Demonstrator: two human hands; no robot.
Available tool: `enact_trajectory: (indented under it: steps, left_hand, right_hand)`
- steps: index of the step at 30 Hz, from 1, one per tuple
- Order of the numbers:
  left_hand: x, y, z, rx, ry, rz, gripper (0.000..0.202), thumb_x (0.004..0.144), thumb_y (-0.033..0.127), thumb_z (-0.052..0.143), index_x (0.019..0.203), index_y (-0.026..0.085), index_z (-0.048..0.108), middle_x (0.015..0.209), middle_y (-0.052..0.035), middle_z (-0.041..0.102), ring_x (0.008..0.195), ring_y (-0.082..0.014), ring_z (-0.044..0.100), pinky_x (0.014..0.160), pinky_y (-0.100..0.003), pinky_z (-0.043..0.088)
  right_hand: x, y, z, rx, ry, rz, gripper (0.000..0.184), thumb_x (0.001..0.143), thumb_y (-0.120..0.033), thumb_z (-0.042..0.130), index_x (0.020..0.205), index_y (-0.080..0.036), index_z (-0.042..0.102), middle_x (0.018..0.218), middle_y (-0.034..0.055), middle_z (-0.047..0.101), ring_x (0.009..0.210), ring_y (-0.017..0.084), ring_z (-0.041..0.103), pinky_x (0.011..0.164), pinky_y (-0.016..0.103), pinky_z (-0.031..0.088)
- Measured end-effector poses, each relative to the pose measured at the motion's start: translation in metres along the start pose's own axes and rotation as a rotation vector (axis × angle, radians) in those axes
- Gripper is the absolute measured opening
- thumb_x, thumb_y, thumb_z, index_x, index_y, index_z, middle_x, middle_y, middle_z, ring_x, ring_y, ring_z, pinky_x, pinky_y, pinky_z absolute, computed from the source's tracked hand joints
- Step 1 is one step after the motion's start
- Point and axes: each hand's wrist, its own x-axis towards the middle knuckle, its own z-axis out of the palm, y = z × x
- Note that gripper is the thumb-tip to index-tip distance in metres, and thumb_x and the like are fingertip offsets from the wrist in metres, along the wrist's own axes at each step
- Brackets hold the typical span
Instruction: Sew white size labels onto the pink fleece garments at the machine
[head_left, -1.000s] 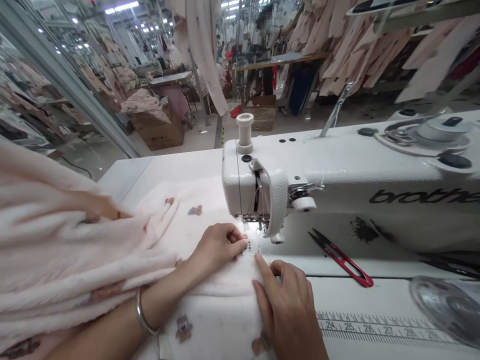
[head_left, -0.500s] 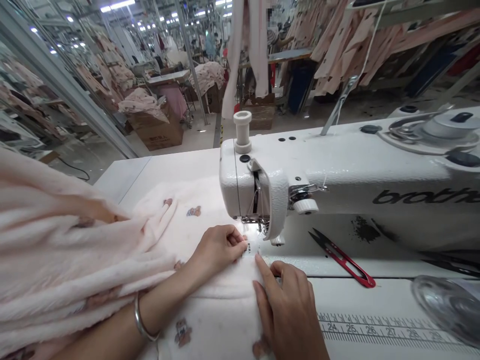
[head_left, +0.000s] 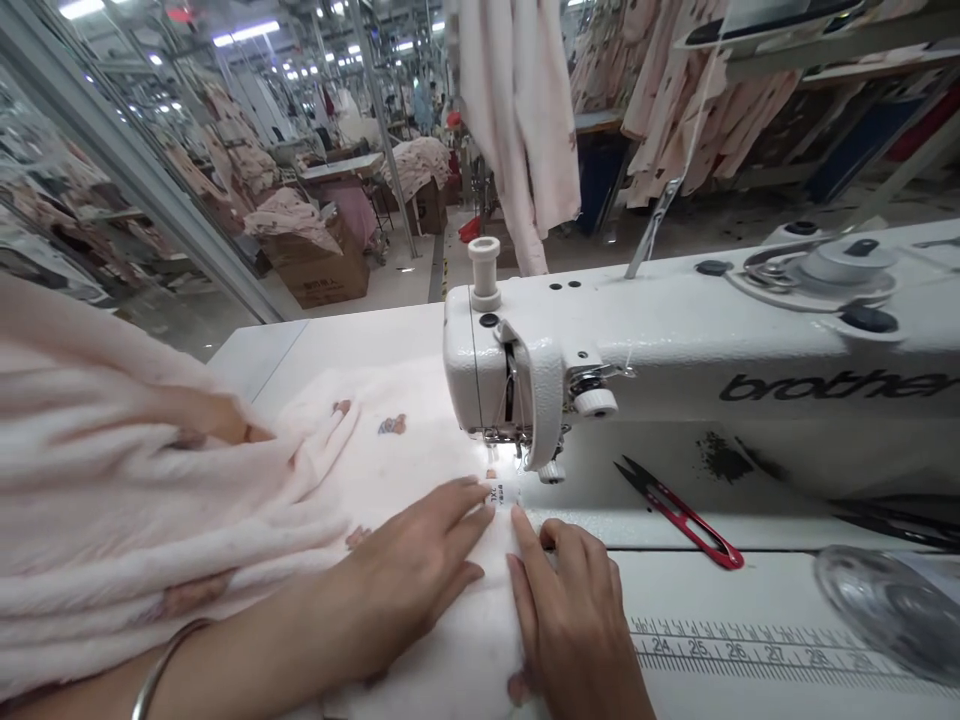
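Observation:
A pale pink fleece garment (head_left: pixel 300 520) with small bear prints spreads over the sewing table and bunches up at the left. On its edge, just in front of the needle of the white sewing machine (head_left: pixel 540 340), lies a small white label (head_left: pixel 502 493) with dark print. My left hand (head_left: pixel 420 570) rests flat on the fleece, fingers stretched out, their tips at the label's left side. My right hand (head_left: pixel 574 610) presses the label's right end with an extended index finger; its other fingers are loosely bent. Neither hand grips anything.
Red-handled thread snips (head_left: pixel 686 515) lie right of the needle under the machine arm. Near the front are a printed ruler scale (head_left: pixel 750 650) and a clear round object (head_left: pixel 892 610). Behind stand a cardboard box (head_left: pixel 319 265) and hanging pink garments (head_left: pixel 521 120).
My left hand has gone from a pinch at the label to lying flat with fingers extended, uncovering more of the label. My right hand stays almost where it was. The view has shifted slightly.

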Motion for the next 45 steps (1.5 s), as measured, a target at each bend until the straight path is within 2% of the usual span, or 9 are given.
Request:
enact_trajectory:
  steps: [2, 4, 11, 17, 26, 30, 35, 45]
  left_hand:
    - [0.0, -0.004, 0.011, 0.078, -0.001, 0.13, 0.044, 0.096, 0.026, 0.042, 0.136, 0.009, 0.038, 0.144, -0.0153, 0.039, 0.136, -0.0236, 0.035, 0.109, -0.037, 0.039]
    - [0.002, -0.01, 0.02, 0.123, -0.015, 0.199, 0.048, 0.096, 0.027, 0.04, 0.139, 0.005, 0.033, 0.145, -0.0183, 0.036, 0.138, -0.0252, 0.029, 0.111, -0.039, 0.037]
    - [0.004, -0.022, 0.029, 0.108, 0.008, 0.263, 0.055, 0.094, 0.025, 0.043, 0.142, 0.003, 0.027, 0.147, -0.0213, 0.031, 0.141, -0.0261, 0.023, 0.114, -0.039, 0.031]
    - [0.006, -0.021, 0.031, 0.104, 0.014, 0.272, 0.053, 0.094, 0.023, 0.042, 0.141, 0.004, 0.028, 0.146, -0.0219, 0.033, 0.141, -0.0271, 0.023, 0.113, -0.042, 0.032]
    - [0.005, -0.021, 0.031, 0.094, -0.005, 0.241, 0.052, 0.094, 0.024, 0.041, 0.142, 0.006, 0.029, 0.149, -0.02, 0.029, 0.141, -0.0264, 0.022, 0.114, -0.041, 0.031]
    - [0.007, -0.021, 0.03, 0.108, -0.006, 0.237, 0.05, 0.094, 0.024, 0.04, 0.141, 0.007, 0.032, 0.147, -0.0192, 0.032, 0.139, -0.0265, 0.026, 0.113, -0.041, 0.033]
    - [0.009, -0.02, 0.029, 0.102, -0.007, 0.226, 0.049, 0.094, 0.025, 0.042, 0.139, 0.008, 0.036, 0.145, -0.0188, 0.036, 0.137, -0.0277, 0.032, 0.112, -0.042, 0.035]
    - [0.008, -0.021, 0.032, 0.116, 0.018, 0.236, 0.049, 0.093, 0.023, 0.043, 0.138, 0.006, 0.037, 0.144, -0.0199, 0.037, 0.137, -0.0283, 0.032, 0.111, -0.041, 0.036]
  right_hand:
    - [0.001, 0.0, -0.001, 0.0, 0.016, -0.007, 0.035, 0.092, -0.019, 0.046, 0.122, -0.005, 0.055, 0.098, 0.0144, 0.051, 0.091, 0.026, 0.048, 0.072, 0.038, 0.04]
    - [0.002, -0.001, -0.002, -0.003, 0.029, -0.009, 0.035, 0.092, -0.019, 0.045, 0.122, -0.005, 0.055, 0.097, 0.0144, 0.051, 0.091, 0.026, 0.048, 0.072, 0.038, 0.04]
    - [0.001, 0.0, -0.003, -0.015, -0.001, -0.012, 0.037, 0.093, -0.02, 0.045, 0.125, -0.006, 0.053, 0.098, 0.0142, 0.05, 0.093, 0.026, 0.047, 0.072, 0.037, 0.041]
    - [-0.001, 0.0, -0.003, -0.009, -0.027, -0.013, 0.037, 0.092, -0.019, 0.046, 0.127, -0.01, 0.052, 0.099, 0.0134, 0.048, 0.092, 0.026, 0.047, 0.071, 0.037, 0.041]
    - [-0.001, 0.001, -0.002, 0.006, -0.044, -0.009, 0.039, 0.091, -0.02, 0.048, 0.128, -0.009, 0.05, 0.099, 0.013, 0.048, 0.092, 0.025, 0.046, 0.072, 0.037, 0.04]
    - [0.002, 0.001, -0.002, 0.003, -0.013, -0.017, 0.036, 0.092, -0.02, 0.045, 0.126, -0.01, 0.052, 0.098, 0.0126, 0.048, 0.09, 0.025, 0.046, 0.071, 0.036, 0.04]
    - [0.001, 0.002, -0.004, -0.005, -0.038, -0.014, 0.037, 0.092, -0.02, 0.047, 0.127, -0.009, 0.051, 0.098, 0.0122, 0.048, 0.09, 0.024, 0.045, 0.072, 0.036, 0.04]
    - [0.001, 0.001, -0.003, 0.004, -0.037, -0.004, 0.037, 0.092, -0.02, 0.047, 0.127, -0.009, 0.051, 0.098, 0.0122, 0.049, 0.09, 0.023, 0.047, 0.072, 0.036, 0.04]
